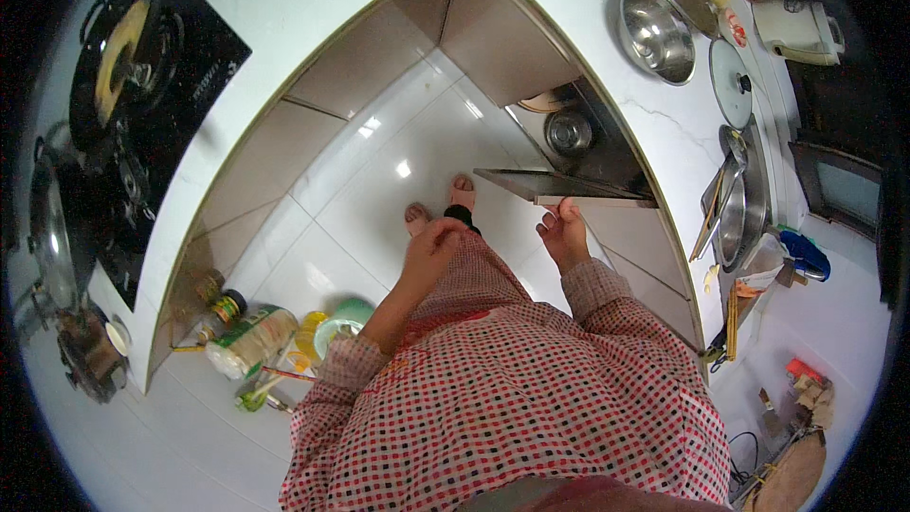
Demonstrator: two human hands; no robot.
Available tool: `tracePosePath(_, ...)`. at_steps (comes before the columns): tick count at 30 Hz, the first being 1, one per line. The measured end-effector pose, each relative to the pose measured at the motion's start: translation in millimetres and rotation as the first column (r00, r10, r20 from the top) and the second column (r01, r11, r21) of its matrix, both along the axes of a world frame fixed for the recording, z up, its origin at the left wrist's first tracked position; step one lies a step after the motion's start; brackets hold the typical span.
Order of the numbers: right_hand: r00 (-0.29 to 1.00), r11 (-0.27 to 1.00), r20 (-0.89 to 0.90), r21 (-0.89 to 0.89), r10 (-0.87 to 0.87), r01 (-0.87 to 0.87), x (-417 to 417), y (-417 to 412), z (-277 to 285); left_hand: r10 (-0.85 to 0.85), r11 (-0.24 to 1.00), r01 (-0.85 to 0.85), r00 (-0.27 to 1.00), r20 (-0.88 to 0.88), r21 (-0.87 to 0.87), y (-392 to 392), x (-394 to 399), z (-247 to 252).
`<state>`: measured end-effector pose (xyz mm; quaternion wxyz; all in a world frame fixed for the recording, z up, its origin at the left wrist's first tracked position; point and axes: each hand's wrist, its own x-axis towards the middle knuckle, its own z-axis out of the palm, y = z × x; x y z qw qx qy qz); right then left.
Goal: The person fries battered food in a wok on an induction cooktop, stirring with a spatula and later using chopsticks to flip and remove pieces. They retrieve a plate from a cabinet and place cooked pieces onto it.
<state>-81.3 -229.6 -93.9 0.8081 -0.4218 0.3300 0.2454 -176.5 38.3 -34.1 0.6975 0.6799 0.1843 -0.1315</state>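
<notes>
My right hand (565, 238) is at the outer edge of an open cabinet door (601, 202), with its thumb and a finger touching the pale edge strip. Inside the cabinet, a round stainless steel pot or bowl (569, 131) stands on the dark cabinet floor (615, 142). Part of a light round object (544, 101) shows behind it. My left hand (430, 252) hangs in front of my checked apron (498, 384), apart from the door. Its fingers bend inward and I see nothing in them, though the palm side is hidden.
A white countertop (604, 21) curves around me. On the left, a wok (117, 57) sits on a black gas stove (202, 50). To the right are a steel bowl (655, 35), a glass lid (731, 82) and a sink (753, 192). Bottles and a plastic-wrapped pack (252, 341) stand at lower left.
</notes>
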Motion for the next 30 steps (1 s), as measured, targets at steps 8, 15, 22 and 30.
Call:
tracePosePath(8,0.989,0.989,-0.032,-0.017,0.147,-0.147,-47.6,-36.6,12.3,-0.448,0.84,0.394,0.892,0.066,0.372,-86.1,2.3,-50.4)
tracePosePath(15,0.816,0.754,-0.356,-0.333,0.456,-0.566,-33.4,-59.4,51.8,-0.445,0.834,0.354,0.885,0.136,0.423,-152.9,-0.6,-70.2)
tracePosePath(22,0.693,0.53,-0.101,-0.568,0.714,-0.629,50.3,-63.0,76.0,-0.336,0.849,0.209,0.922,0.191,0.485,-178.0,-10.7,-84.8)
tracePosePath(30,0.404,0.121,-0.469,-0.524,0.785,-0.843,163.5,-75.7,-95.5,-0.402,0.856,0.203,0.839,0.366,0.476,-210.1,-50.9,-94.2)
